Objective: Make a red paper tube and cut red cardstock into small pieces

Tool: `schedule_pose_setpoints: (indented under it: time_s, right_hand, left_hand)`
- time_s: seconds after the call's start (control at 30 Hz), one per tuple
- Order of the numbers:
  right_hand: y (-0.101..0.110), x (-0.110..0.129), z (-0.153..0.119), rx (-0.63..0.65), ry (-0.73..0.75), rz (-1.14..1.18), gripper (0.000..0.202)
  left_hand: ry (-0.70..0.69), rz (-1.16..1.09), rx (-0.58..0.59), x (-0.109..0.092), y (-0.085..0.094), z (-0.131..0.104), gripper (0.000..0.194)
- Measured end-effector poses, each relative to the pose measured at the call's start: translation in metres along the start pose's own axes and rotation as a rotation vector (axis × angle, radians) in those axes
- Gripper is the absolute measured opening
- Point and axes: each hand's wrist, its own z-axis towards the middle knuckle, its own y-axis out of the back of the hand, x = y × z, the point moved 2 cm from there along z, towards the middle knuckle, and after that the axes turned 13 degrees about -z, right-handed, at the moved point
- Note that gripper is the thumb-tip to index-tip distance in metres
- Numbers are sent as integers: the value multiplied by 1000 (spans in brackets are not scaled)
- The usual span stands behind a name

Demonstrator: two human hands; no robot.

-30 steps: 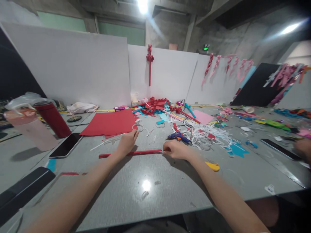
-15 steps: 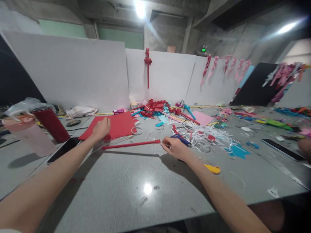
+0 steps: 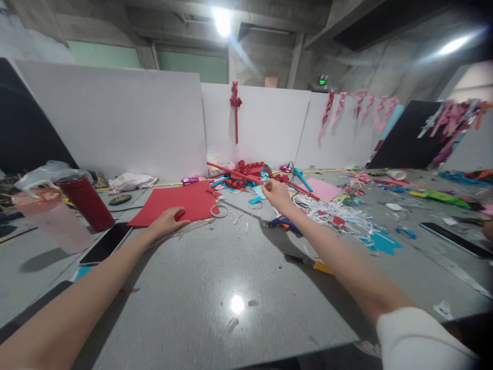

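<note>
right hand (image 3: 276,193) — red paper stick (image 3: 234,173) pinched

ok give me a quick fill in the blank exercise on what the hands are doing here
1. The right hand holds one end of a rolled paper stick of ____ colour.
2. The left hand rests on the edge of a red ____.
3. The glue gun lies on the table under the ____ forearm.

Missing words: red; paper sheet; right
</note>
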Motion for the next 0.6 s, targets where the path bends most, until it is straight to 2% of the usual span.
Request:
schedule_pose_setpoints:
  time_s: [0.13,0.3,0.43,0.6]
  right_hand:
    - [-32,28,18,152,-5,-92,27]
    - [-64,69,8,268,59,-178,31]
    - [-67,94,-20,266,204,-197,33]
    - [-51,108,-78,242,448,-137,25]
  left_hand:
    - [57,-19,-34,-5,-17,-2,62]
    - [111,104,-98,-10,-26,-8,51]
    - [137,234,-78,-18,-29,-9,46]
    - [48,295,4,-30,-28,-12,40]
